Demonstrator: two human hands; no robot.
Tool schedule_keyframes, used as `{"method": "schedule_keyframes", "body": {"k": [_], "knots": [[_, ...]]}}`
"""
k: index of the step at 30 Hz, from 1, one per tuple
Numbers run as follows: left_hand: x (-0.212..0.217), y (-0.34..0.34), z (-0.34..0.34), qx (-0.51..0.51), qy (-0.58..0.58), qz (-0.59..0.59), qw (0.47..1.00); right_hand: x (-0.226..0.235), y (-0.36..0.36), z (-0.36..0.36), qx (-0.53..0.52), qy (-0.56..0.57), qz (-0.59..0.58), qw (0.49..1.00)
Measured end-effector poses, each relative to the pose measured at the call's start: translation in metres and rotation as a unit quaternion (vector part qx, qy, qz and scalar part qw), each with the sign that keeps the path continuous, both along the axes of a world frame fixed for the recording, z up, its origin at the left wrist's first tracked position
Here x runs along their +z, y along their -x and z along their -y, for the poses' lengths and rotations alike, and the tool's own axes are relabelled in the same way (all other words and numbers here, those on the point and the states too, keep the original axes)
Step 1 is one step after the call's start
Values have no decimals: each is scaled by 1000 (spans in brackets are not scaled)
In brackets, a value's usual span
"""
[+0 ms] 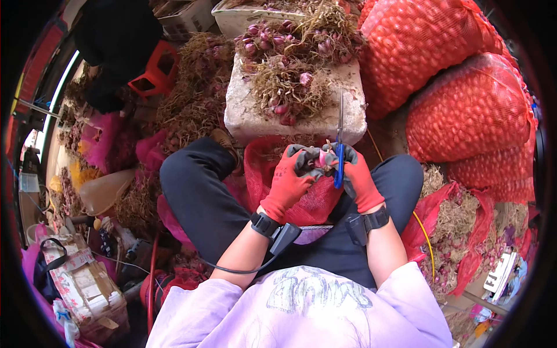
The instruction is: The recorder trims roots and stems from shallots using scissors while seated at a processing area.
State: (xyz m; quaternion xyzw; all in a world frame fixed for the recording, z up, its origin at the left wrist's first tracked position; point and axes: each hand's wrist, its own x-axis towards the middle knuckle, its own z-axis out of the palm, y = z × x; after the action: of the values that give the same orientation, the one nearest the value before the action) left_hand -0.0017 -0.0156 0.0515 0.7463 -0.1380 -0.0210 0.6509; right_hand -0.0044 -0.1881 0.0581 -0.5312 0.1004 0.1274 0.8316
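Both hands wear red work gloves with grey palms, close together over a red mesh sack (262, 174) between my knees. My left hand (292, 175) is closed around a small pinkish shallot (316, 158), its fingertips partly hiding it. In my right hand (357, 177) are scissors (339, 165) with blue handles, their long blades pointing away from me. The right fingers lie close beside the shallot. Just beyond stands a white foam box (342, 119), topped with a heap of purple shallots (281, 109) with dry roots and stalks.
Full red mesh sacks (464, 110) of shallots are stacked at the right. Dried stalks (194, 98) pile up left of the foam box, near a red plastic stool (155, 69) and a person in dark clothing (116, 40). A taped carton (87, 290) sits at lower left.
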Motion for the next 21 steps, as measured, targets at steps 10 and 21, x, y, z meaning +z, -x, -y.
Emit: {"method": "schedule_keyframes", "body": {"k": [10, 21], "knots": [[-9, -8, 0, -68, -34, -5, 997, -11, 4, 7, 4, -98, -34, 995], [-7, -6, -2, 35, -146, 138, 979, -20, 2, -1, -42, 16, -26, 999]]}}
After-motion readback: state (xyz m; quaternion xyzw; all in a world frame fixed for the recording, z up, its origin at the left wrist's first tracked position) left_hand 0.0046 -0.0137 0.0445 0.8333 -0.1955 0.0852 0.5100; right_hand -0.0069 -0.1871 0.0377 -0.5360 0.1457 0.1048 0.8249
